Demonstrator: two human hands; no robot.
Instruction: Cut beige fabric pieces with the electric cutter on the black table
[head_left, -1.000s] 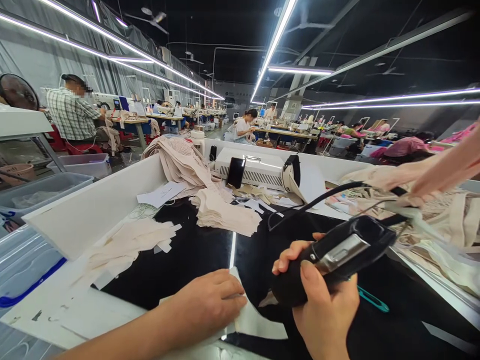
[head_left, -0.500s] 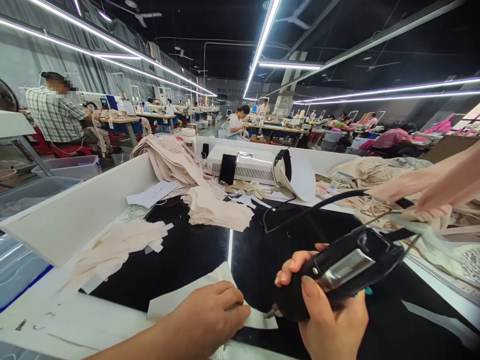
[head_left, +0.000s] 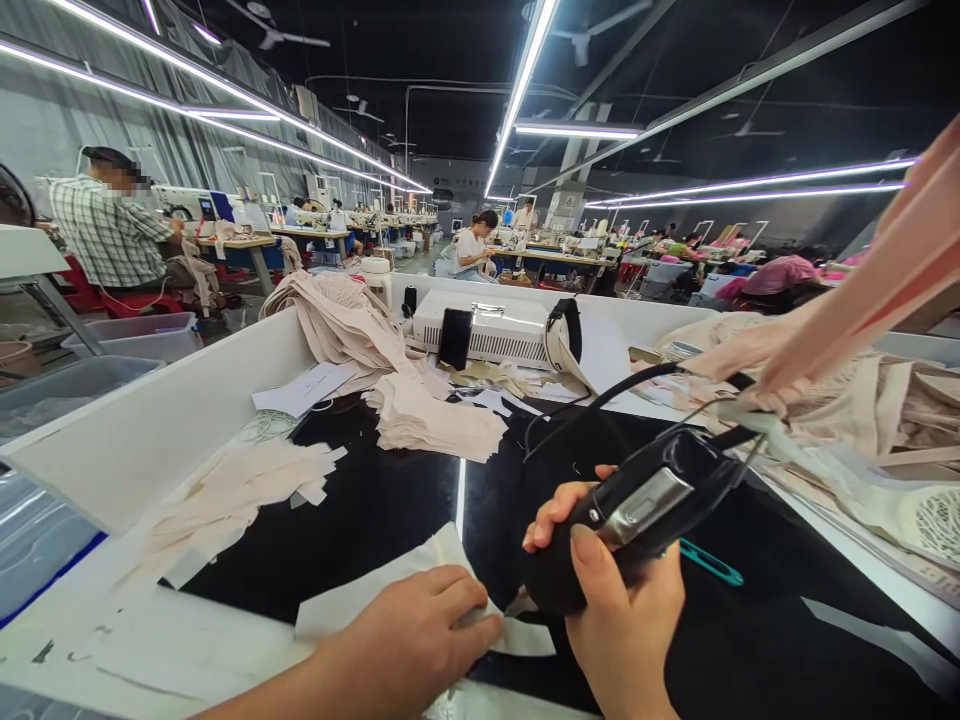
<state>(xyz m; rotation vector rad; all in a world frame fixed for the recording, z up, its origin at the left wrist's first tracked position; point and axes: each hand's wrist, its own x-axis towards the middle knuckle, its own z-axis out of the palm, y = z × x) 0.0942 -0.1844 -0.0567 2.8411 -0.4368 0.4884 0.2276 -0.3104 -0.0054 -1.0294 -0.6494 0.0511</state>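
Head view: left hand (head_left: 412,630) lies flat, pinning a thin, limp fabric piece (head_left: 390,590) (likely to slide) to the counter (head_left: 360,510); right hand (head_left: 622,620) grips a rigid corded tool (head_left: 637,510) around its body.

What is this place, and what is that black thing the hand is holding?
This picture comes from a camera worn on a person's head, so you see their own two hands at the bottom. It is a big sewing workshop; other people sit at tables far behind.

The right hand grips a black handheld tool with a metal plate and a black cable running off it. Its tip points down at a white fabric piece, which the left hand presses flat on the black table.

Around them lie stacks of beige cut pieces, more on the left, a white machine box and a small teal clip. What exactly the tool does, the picture does not show.
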